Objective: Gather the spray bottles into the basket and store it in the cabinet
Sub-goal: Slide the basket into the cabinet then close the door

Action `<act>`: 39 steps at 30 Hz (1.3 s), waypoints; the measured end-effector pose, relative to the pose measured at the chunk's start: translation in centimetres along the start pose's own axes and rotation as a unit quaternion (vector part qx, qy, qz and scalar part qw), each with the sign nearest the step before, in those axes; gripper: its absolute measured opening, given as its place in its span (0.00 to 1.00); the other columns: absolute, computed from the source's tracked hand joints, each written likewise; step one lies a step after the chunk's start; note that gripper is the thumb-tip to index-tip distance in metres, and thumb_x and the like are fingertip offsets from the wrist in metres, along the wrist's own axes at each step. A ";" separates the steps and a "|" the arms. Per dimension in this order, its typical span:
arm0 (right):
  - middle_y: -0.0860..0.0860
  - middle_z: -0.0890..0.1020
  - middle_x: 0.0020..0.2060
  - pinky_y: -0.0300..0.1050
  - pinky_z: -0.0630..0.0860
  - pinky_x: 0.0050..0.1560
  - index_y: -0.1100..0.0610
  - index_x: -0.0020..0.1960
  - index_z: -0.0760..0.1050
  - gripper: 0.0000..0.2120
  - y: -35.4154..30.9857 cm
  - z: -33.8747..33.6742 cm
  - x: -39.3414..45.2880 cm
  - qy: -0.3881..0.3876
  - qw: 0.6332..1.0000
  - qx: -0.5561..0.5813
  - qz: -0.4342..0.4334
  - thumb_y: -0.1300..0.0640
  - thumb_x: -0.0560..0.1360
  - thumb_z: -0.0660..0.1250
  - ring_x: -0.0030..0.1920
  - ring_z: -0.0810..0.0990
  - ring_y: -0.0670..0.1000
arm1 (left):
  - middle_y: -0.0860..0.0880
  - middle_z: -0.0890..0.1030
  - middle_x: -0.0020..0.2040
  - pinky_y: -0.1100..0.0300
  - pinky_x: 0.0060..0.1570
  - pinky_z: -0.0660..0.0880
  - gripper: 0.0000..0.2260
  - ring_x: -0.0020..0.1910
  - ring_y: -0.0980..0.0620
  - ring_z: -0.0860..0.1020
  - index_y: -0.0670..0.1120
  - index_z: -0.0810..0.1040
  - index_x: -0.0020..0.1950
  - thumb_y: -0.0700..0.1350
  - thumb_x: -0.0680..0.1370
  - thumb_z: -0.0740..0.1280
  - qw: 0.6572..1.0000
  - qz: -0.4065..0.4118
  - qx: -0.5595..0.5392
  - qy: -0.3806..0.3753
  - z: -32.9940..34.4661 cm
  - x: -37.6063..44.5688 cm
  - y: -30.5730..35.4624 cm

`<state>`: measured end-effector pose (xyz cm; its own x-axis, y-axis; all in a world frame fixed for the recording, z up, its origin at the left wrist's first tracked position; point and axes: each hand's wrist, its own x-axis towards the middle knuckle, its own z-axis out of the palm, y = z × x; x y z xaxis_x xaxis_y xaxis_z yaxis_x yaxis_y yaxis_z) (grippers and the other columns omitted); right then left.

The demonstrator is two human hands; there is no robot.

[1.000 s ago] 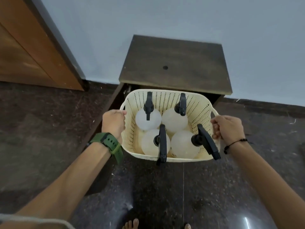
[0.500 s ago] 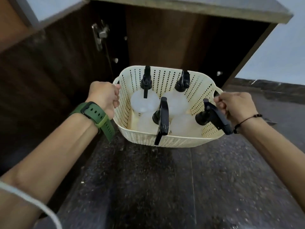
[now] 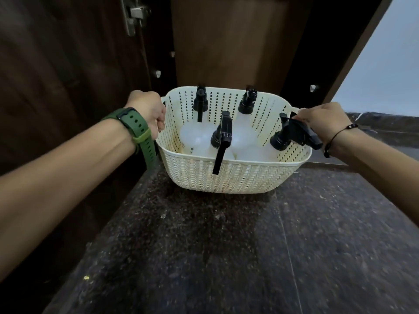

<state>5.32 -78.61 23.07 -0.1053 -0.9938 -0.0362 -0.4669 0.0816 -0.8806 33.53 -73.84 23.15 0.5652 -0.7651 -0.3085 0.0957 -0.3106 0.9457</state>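
Nearest, the dark speckled floor (image 3: pixel 226 257) fills the lower frame. Above it, at centre, the cream basket (image 3: pixel 229 177) sits between the two hands. The left hand (image 3: pixel 147 109), wearing a green watch (image 3: pixel 136 130), is closed around the basket's left rim; the right hand (image 3: pixel 324 120) is closed on the right rim. Four spray bottles (image 3: pixel 197 137) with black trigger heads stand inside. Beyond, the open cabinet (image 3: pixel 226 41) fills the upper frame, its door (image 3: pixel 68 64) at the left.
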 end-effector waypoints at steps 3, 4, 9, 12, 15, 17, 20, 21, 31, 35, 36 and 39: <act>0.50 0.71 0.14 0.42 0.68 0.31 0.60 0.26 0.68 0.18 0.2 0.6 0.3 0.016 1.000 0.008 -0.005 0.65 0.74 0.62 0.27 0.69 0.54 | 0.46 0.66 0.31 0.61 0.28 0.58 0.15 0.27 0.53 0.62 0.40 0.66 0.32 0.29 0.76 0.52 0.999 0.039 0.017 0.010 0.0 0.0 -0.3; 0.52 0.71 0.16 0.45 0.69 0.34 0.60 0.26 0.67 0.18 0.4 0.8 0.5 0.021 1.000 0.015 0.000 0.66 0.74 0.61 0.28 0.69 0.54 | 0.45 0.66 0.31 0.61 0.28 0.59 0.15 0.28 0.52 0.62 0.40 0.66 0.31 0.28 0.75 0.53 0.999 0.047 0.022 0.015 0.1 0.0 -0.4; 0.54 0.69 0.19 0.50 0.70 0.41 0.60 0.25 0.64 0.19 0.9 1.4 1.7 0.001 0.998 0.047 0.031 0.70 0.73 0.58 0.30 0.70 0.55 | 0.45 0.65 0.30 0.61 0.27 0.58 0.13 0.27 0.52 0.61 0.40 0.65 0.32 0.28 0.74 0.55 0.998 0.047 0.016 0.025 0.1 0.2 -0.8; 0.56 0.69 0.24 0.45 0.73 0.28 0.62 0.28 0.65 0.17 1.2 1.9 2.5 -0.018 0.997 0.065 0.045 0.70 0.75 0.58 0.28 0.71 0.57 | 0.47 0.64 0.30 0.61 0.27 0.56 0.14 0.26 0.54 0.60 0.42 0.65 0.32 0.32 0.76 0.58 0.999 0.040 -0.011 0.019 0.5 1.0 -1.4; 0.50 0.68 0.10 0.32 0.68 0.17 0.62 0.28 0.65 0.17 1.4 2.7 3.2 -0.019 0.997 0.052 0.047 0.70 0.75 0.57 0.13 0.69 0.48 | 0.48 0.64 0.30 0.60 0.27 0.54 0.15 0.26 0.54 0.59 0.44 0.65 0.31 0.33 0.77 0.60 0.999 0.032 -0.030 0.015 0.9 2.4 -2.1; 0.47 0.65 0.08 0.29 0.65 0.15 0.62 0.28 0.65 0.17 1.8 3.4 3.9 -0.020 0.997 0.054 0.048 0.70 0.76 0.55 0.09 0.65 0.44 | 0.47 0.64 0.30 0.60 0.28 0.54 0.15 0.26 0.54 0.58 0.44 0.65 0.31 0.33 0.76 0.61 0.998 0.031 -0.039 0.023 1.2 3.4 -2.4; 0.48 0.66 0.08 0.30 0.65 0.16 0.61 0.29 0.66 0.17 2.1 4.1 5.4 -0.029 0.995 0.078 0.059 0.69 0.76 0.54 0.09 0.64 0.44 | 0.47 0.64 0.30 0.61 0.28 0.54 0.15 0.26 0.54 0.58 0.44 0.64 0.31 0.33 0.76 0.62 0.997 0.033 -0.058 0.034 2.0 5.0 -2.6; 0.49 0.68 0.10 0.33 0.67 0.18 0.61 0.29 0.66 0.17 2.0 4.4 5.9 -0.030 0.994 0.087 0.063 0.69 0.76 0.54 0.10 0.65 0.44 | 0.47 0.64 0.30 0.61 0.27 0.54 0.15 0.26 0.55 0.59 0.44 0.64 0.31 0.33 0.75 0.62 0.997 0.035 -0.064 0.038 2.3 5.6 -2.7; 0.57 0.67 0.23 0.32 0.68 0.14 0.62 0.29 0.64 0.17 1.4 5.7 10.9 -0.001 0.993 0.109 0.051 0.71 0.76 0.52 0.17 0.69 0.51 | 0.48 0.62 0.29 0.70 0.21 0.53 0.18 0.25 0.55 0.57 0.46 0.60 0.30 0.33 0.76 0.60 0.997 0.031 -0.065 0.041 5.4 11.2 -1.6; 0.57 0.67 0.27 0.35 0.68 0.15 0.63 0.31 0.63 0.16 1.2 6.4 13.3 0.022 0.990 0.127 0.051 0.71 0.76 0.52 0.23 0.65 0.54 | 0.48 0.61 0.30 0.73 0.20 0.53 0.16 0.25 0.54 0.57 0.47 0.60 0.32 0.32 0.75 0.60 0.996 0.050 -0.061 0.047 6.6 13.5 -0.9; 0.57 0.67 0.27 0.34 0.68 0.15 0.63 0.31 0.63 0.16 1.2 6.5 13.8 0.026 0.990 0.125 0.052 0.71 0.76 0.52 0.24 0.65 0.54 | 0.48 0.62 0.30 0.73 0.20 0.53 0.16 0.25 0.54 0.57 0.46 0.60 0.32 0.32 0.74 0.60 0.996 0.053 -0.059 0.047 6.8 14.0 -0.8; 0.56 0.67 0.26 0.33 0.68 0.14 0.62 0.30 0.64 0.16 1.2 6.7 15.4 0.033 0.991 0.115 0.053 0.70 0.76 0.52 0.19 0.67 0.52 | 0.48 0.62 0.30 0.74 0.19 0.54 0.16 0.25 0.53 0.57 0.45 0.61 0.32 0.31 0.75 0.61 0.996 0.055 -0.051 0.043 7.5 15.4 -0.5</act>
<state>9.04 -94.30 18.24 -0.2042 -0.9728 -0.1093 -0.2391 0.1579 -0.9581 36.01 -89.68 17.14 0.6439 -0.7391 -0.1977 0.1109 -0.1655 0.9800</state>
